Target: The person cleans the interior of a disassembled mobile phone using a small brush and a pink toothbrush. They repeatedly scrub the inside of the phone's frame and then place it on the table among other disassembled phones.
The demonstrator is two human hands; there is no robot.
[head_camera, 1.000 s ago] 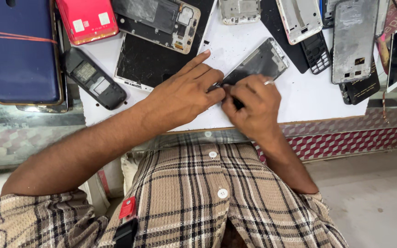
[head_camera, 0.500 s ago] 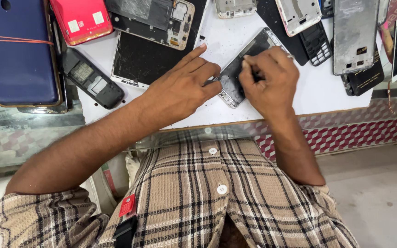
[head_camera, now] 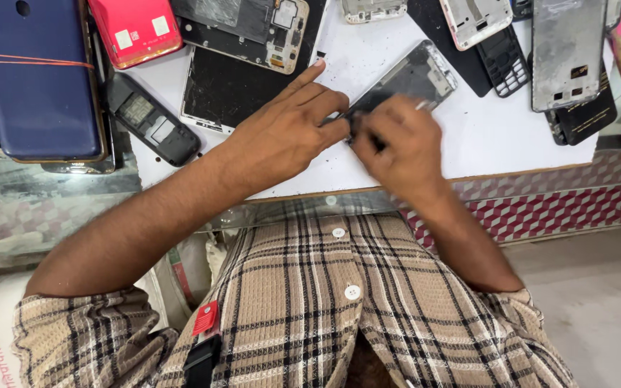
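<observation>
Head view, opened phone [head_camera: 415, 75] under both hands' fingers [head_camera: 325, 118]

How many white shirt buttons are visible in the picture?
3, in a line down the plaid shirt: one at the table edge, one below it, one lowest. More may be hidden.

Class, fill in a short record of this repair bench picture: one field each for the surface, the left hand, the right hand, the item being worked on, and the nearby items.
Surface: white board on a glass counter
Left hand: pressed flat, fingers steadying the opened phone
Right hand: blurred, on the phone's near end; any tool cannot be made out
Item: opened phone, lying tilted
Nearby: blue phone back, red phone back, black keypad handset, silver rear panel
</observation>
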